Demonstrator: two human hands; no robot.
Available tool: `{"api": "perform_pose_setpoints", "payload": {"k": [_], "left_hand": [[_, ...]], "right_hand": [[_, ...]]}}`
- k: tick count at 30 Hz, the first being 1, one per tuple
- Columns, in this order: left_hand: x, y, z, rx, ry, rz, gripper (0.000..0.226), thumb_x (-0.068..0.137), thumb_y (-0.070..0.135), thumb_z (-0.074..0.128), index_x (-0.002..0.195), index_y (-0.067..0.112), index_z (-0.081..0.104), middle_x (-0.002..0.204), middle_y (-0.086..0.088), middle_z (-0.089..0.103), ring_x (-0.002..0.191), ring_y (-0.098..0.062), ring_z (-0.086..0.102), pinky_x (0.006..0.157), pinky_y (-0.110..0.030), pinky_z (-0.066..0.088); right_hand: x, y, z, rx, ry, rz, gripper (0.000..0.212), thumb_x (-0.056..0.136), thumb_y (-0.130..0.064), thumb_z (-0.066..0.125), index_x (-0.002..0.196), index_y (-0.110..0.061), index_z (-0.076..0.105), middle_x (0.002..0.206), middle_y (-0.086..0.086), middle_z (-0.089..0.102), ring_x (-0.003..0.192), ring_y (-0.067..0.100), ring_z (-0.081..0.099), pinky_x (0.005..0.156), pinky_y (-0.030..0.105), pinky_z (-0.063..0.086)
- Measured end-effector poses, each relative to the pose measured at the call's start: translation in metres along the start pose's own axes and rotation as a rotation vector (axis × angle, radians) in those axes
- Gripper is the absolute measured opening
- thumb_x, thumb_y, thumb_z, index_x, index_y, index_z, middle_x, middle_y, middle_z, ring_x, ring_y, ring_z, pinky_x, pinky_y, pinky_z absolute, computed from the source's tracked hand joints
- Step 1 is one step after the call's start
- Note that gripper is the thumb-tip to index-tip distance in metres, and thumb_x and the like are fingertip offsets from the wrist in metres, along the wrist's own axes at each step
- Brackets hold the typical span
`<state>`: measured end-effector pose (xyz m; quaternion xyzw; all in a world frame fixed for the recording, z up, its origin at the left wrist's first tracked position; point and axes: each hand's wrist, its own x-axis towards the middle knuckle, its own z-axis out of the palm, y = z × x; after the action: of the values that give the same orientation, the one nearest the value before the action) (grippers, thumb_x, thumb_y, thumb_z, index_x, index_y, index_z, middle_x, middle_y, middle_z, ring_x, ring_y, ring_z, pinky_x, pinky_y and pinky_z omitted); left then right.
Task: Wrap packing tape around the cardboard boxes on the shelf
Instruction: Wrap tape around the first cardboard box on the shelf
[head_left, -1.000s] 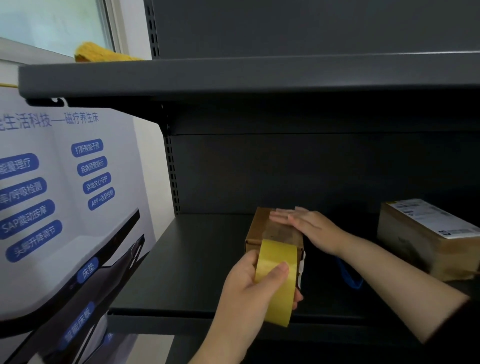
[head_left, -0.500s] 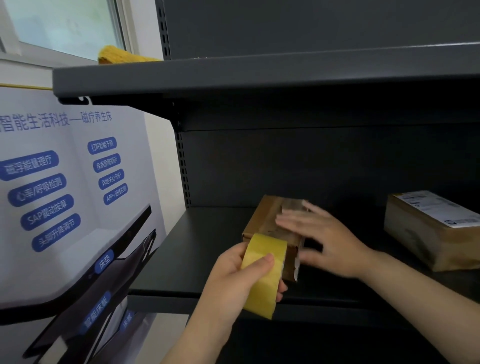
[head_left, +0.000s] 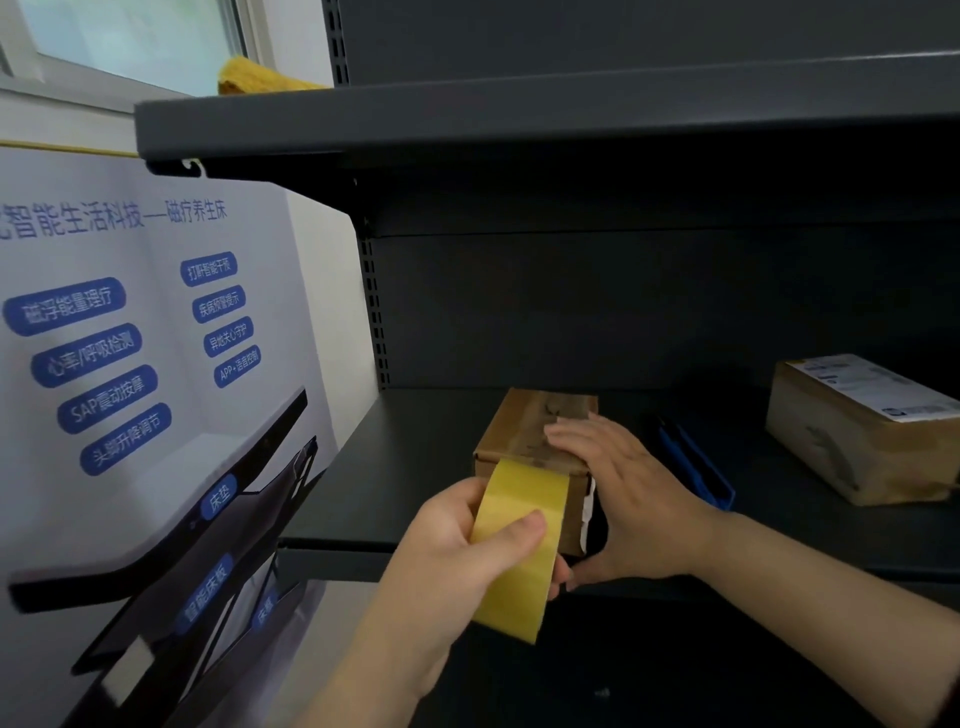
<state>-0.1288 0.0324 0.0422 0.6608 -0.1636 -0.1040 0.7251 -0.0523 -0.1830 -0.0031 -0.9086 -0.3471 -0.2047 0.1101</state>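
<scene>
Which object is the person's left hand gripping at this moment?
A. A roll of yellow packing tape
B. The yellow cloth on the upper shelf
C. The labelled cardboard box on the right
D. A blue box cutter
A: the left hand curls round the roll of yellow packing tape, thumb across its face, in front of the small cardboard box.

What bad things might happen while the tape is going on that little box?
1. The small cardboard box sits near the front edge of the shelf, so pulling the tape roll toward the person might drag it off.
2. The right hand only presses flat on top, so the box may slide or twist.
3. The left hand grips the roll at an angle, so the tape could go on crooked or wrinkled.
</scene>
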Motion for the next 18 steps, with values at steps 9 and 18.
{"api": "perform_pose_setpoints", "payload": {"k": [9,18], "left_hand": [[-0.016,-0.012,0.008,-0.013,0.121,0.020,0.038,0.064,0.035,0.063,0.094,0.012,0.061,0.067,-0.006,0.074,0.057,-0.015,0.070,0.051,-0.019,0.053],[-0.015,0.008,-0.010,0.048,-0.126,0.093,0.040,0.071,0.025,0.073,0.107,0.019,0.055,0.087,-0.006,0.075,0.074,-0.018,0.072,0.065,-0.024,0.055]], "right_hand": [[-0.004,-0.012,-0.001,-0.084,0.085,-0.072,0.110,0.056,-0.058,0.078,0.140,-0.018,0.019,0.142,0.006,0.034,0.135,0.019,0.026,0.114,0.046,0.016],[0.009,-0.014,-0.024,-0.172,0.124,-0.094,0.107,0.044,-0.052,0.085,0.127,-0.001,0.039,0.122,0.017,0.057,0.113,0.033,0.056,0.090,0.042,0.050]]}}
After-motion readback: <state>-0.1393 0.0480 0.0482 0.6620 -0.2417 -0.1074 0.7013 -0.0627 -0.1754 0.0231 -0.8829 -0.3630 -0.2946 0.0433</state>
